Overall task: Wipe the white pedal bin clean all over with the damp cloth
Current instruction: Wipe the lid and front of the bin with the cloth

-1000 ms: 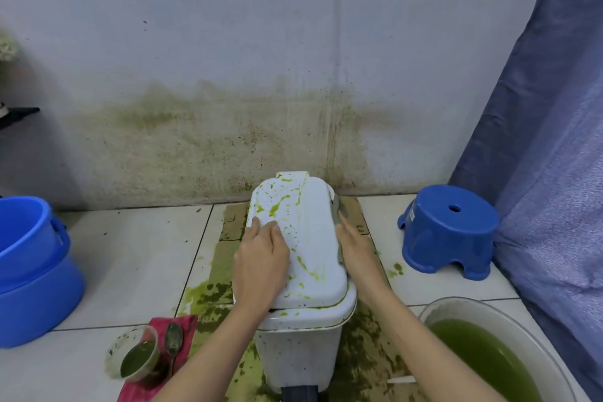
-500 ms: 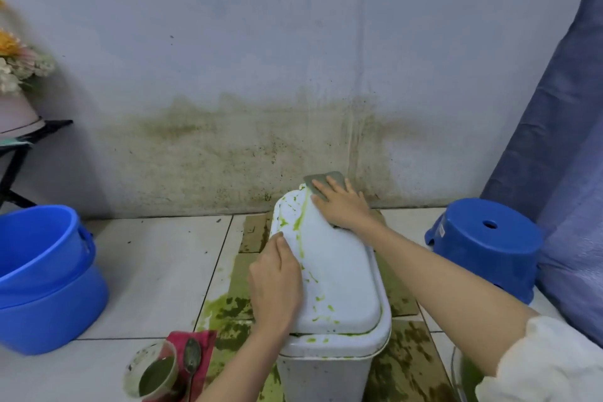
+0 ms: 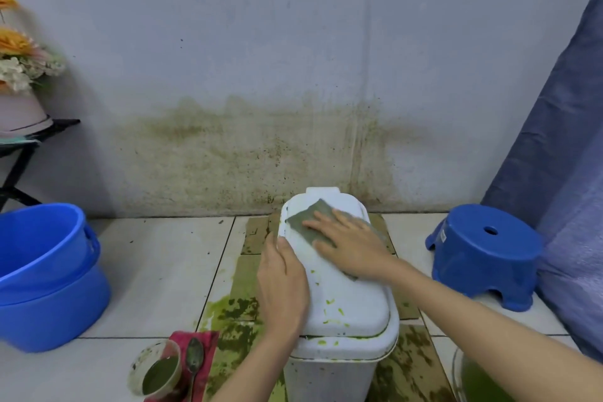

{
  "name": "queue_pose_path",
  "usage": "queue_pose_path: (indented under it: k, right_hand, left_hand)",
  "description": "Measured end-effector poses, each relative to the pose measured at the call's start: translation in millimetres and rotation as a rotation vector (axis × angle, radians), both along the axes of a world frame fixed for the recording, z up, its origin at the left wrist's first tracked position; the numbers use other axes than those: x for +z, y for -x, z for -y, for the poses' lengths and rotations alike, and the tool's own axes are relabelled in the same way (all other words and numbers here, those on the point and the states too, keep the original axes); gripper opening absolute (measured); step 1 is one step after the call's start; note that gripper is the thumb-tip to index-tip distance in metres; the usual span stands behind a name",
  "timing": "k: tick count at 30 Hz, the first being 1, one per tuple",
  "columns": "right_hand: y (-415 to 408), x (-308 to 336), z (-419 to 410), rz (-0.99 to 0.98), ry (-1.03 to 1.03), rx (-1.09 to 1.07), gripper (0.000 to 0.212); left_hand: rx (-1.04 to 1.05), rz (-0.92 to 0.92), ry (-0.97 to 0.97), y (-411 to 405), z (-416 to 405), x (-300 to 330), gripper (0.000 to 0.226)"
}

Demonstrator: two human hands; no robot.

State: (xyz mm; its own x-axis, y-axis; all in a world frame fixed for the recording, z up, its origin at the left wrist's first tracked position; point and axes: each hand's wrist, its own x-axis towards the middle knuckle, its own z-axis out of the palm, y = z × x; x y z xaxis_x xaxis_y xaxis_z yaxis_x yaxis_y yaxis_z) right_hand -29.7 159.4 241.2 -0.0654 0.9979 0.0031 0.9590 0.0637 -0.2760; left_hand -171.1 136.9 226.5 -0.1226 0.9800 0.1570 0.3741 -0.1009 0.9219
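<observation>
At 6 o'clock of the floor stands the white pedal bin (image 3: 339, 365). The right hand (image 3: 350, 246), fingers flat, presses the damp cloth (image 3: 305, 223) on the lid to wipe, while the left hand (image 3: 284, 281), fingers laid straight along the lid's 9 o'clock edge, probably steadies it.

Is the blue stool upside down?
No, the stool stands upright on its legs on the floor right of the bin, its flat seat with a small hole facing up.
</observation>
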Motion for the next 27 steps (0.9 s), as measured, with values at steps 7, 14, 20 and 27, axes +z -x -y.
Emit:
queue_pose_path:
  k: [7,14,20,27]
  right_hand:
    - [12.2,-3.0,-96.5,0.091,0.017,-0.175,0.049]
    - [31.3,-9.6,51.1,-0.024,-0.115,0.006,0.051]
    - [-18.5,-16.2,10.9,-0.241,-0.158,-0.267,0.050]
    - [-61.6,-28.9,-71.2,-0.641,-0.307,-0.409,0.041]
  left_hand:
    - [0.015,-0.067,-0.034,-0.2,-5.0,-1.6,0.052]
    - [-0.012,-0.068,-0.042,3.1,-0.4,-4.0,0.051]
    - [-0.126,-0.413,-0.076,-2.0,-10.7,-9.5,0.048]
    - [-0.107,-0.390,-0.055,-2.6,-8.5,-1.9,0.046]
